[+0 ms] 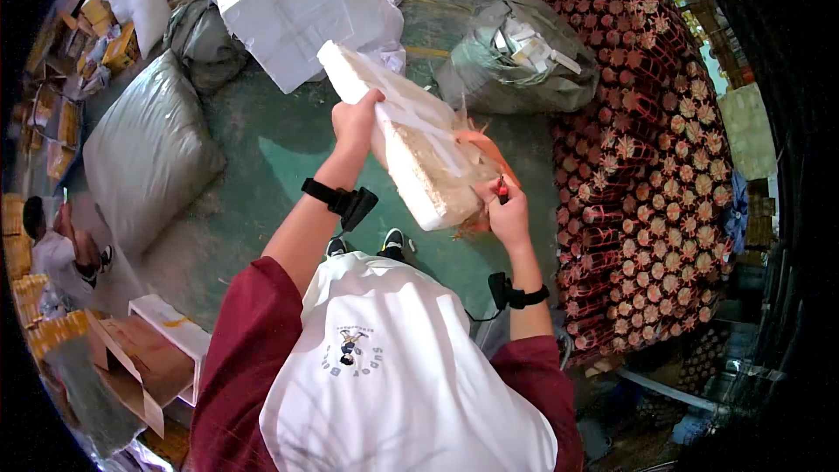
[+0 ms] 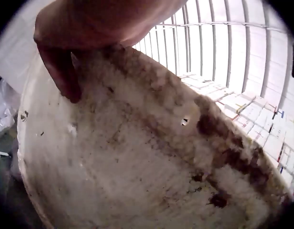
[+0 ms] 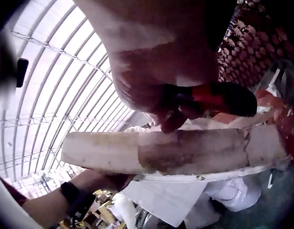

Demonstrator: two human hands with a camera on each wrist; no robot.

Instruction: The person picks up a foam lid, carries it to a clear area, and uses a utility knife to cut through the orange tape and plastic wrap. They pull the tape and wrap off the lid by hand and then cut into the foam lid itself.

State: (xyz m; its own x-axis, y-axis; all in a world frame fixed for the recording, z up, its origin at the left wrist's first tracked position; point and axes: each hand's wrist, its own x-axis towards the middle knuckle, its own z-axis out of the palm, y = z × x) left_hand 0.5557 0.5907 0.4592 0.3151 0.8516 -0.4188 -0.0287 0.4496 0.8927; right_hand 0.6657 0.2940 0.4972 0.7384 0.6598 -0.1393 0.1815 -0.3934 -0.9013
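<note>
My left hand [image 1: 354, 120] grips the long left edge of a white foam lid [image 1: 411, 162], which is tilted in the air before me. Strips of clear tape cross its upper face, and the left wrist view shows its dirty, brown-stained underside [image 2: 123, 143]. In my right hand [image 1: 509, 214], at the lid's lower right end, is a tool with a red and black handle [image 3: 223, 98]; its working end is hidden by the fingers. Orange plastic [image 1: 491, 150] hangs along the lid's right side, close to the right hand.
A big white foam box [image 1: 297, 13] stands ahead. To its right sits a green sack [image 1: 524, 61] of white scraps, beside a tall stack of red-netted bundles [image 1: 647, 183]. On the left are a bulging grey sack [image 1: 149, 153], a crouching person [image 1: 70, 245] and an open cardboard box [image 1: 144, 354].
</note>
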